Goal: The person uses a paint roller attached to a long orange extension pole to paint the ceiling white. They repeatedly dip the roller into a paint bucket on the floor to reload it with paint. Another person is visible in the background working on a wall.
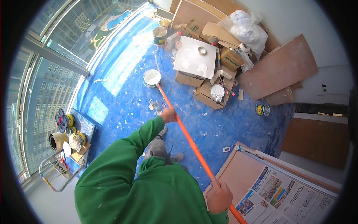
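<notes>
Head view: orange extension pole (188,136) runs diagonally from lower right up to white paint bucket (152,78) on blue floor sheet (123,86). Left hand (169,115) wrapped shut around pole mid-length, fingers curled under. Right hand (219,195) gripping pole nr lower end, fist closed. Pole tip hidden at bucket rim; roller head not discernible. Pole's bottom end cut off by frame edge. Green sleeves (123,164) cover both forearms.

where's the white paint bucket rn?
Head view, upper centre: the white paint bucket sits on the blue floor sheet, at the orange pole's far end, left of the cardboard boxes.
</notes>
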`<state>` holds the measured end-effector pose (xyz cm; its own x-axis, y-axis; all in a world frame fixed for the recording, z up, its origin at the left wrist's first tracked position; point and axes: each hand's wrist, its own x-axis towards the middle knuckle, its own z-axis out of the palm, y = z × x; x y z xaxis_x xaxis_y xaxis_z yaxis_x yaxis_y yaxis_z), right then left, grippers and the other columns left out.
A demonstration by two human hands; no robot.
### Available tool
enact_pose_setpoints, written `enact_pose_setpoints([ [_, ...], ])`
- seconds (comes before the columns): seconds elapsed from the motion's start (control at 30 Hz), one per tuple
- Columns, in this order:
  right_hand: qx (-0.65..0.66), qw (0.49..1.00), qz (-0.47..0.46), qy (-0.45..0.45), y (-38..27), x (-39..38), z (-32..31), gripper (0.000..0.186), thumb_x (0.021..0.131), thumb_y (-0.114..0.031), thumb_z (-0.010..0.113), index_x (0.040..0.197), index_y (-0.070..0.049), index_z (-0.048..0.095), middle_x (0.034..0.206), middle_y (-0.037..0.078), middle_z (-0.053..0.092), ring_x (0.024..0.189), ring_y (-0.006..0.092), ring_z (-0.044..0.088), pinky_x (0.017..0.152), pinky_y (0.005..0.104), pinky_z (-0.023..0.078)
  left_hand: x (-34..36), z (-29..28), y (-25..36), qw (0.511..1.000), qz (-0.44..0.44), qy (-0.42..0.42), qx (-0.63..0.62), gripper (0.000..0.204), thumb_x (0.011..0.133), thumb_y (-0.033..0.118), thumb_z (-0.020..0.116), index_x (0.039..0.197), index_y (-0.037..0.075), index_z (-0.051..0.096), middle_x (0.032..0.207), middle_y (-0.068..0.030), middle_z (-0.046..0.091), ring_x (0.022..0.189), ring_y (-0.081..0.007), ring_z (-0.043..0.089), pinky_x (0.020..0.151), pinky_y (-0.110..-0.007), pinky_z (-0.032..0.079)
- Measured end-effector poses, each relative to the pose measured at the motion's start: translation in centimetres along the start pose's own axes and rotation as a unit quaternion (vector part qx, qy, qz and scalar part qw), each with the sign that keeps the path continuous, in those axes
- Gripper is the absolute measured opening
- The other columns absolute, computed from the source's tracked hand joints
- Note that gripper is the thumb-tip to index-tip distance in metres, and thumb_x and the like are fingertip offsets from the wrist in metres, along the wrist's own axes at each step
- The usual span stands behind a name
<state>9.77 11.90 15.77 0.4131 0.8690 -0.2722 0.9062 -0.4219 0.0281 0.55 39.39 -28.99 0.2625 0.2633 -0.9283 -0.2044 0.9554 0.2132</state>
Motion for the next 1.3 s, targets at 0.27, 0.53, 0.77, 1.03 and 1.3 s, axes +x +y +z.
enact_pose_setpoints([
  [0.27, 0.038, 0.999, -0.008, 0.017, 0.5, -0.6, 1.9, 0.027, 0.080, -0.006, 0.064, 0.104, -0.015, 0.073, 0.071, 0.008, 0.061, 0.065, 0.0277, 0.062, 0.054, 0.0400, 0.047, 0.5, -1.4, 0.2, 0.999, 0.007, -0.039, -0.006, 0.029, 0.085, -0.010, 0.051, 0.113, -0.007, 0.042, 0.100, -0.0230, 0.052, 0.085, -0.0433, 0.063, 0.074, -0.062, 0.056],
  [0.53, 0.056, 0.998, 0.020, 0.018, 1.2, -2.9, 2.0, 0.024, 0.080, -0.007, 0.063, 0.101, -0.015, 0.074, 0.072, 0.007, 0.062, 0.065, 0.0272, 0.063, 0.055, 0.0406, 0.048, -4.1, -0.3, 0.2, 1.000, 0.018, -0.001, 0.009, 0.029, 0.085, -0.008, 0.051, 0.112, -0.010, 0.042, 0.102, -0.0257, 0.053, 0.089, -0.0426, 0.063, 0.077, -0.061, 0.054],
  [0.77, 0.076, 0.994, 0.077, 0.018, 1.2, -5.6, 0.8, 0.030, 0.081, -0.009, 0.063, 0.107, -0.019, 0.072, 0.073, 0.006, 0.063, 0.066, 0.0273, 0.064, 0.057, 0.0407, 0.050, -7.4, 0.7, 0.3, 0.997, 0.013, -0.058, 0.057, 0.031, 0.085, -0.006, 0.052, 0.113, -0.010, 0.041, 0.102, -0.0263, 0.055, 0.090, -0.0432, 0.066, 0.074, -0.058, 0.057],
  [1.03, 0.305, 0.928, 0.148, -0.155, 11.7, -12.1, 2.3, 0.025, 0.093, -0.027, 0.057, 0.108, -0.012, 0.070, 0.072, 0.008, 0.062, 0.061, 0.0242, 0.059, 0.058, 0.0372, 0.047, -9.3, -2.3, -6.1, 0.986, -0.070, -0.129, 0.083, 0.015, 0.084, 0.004, 0.064, 0.094, 0.000, 0.053, 0.082, -0.0132, 0.056, 0.083, -0.0294, 0.063, 0.075, -0.044, 0.056],
  [1.3, 0.364, 0.897, 0.222, -0.120, 23.3, -25.1, 17.2, 0.037, 0.086, -0.040, 0.061, 0.115, -0.018, 0.071, 0.076, 0.013, 0.070, 0.065, 0.0212, 0.064, 0.066, 0.0381, 0.053, -3.4, 0.3, -10.2, 0.872, 0.096, -0.349, 0.328, 0.036, 0.092, 0.028, 0.063, 0.118, 0.003, 0.063, 0.101, -0.0157, 0.068, 0.082, -0.0233, 0.066, 0.077, -0.035, 0.054],
])
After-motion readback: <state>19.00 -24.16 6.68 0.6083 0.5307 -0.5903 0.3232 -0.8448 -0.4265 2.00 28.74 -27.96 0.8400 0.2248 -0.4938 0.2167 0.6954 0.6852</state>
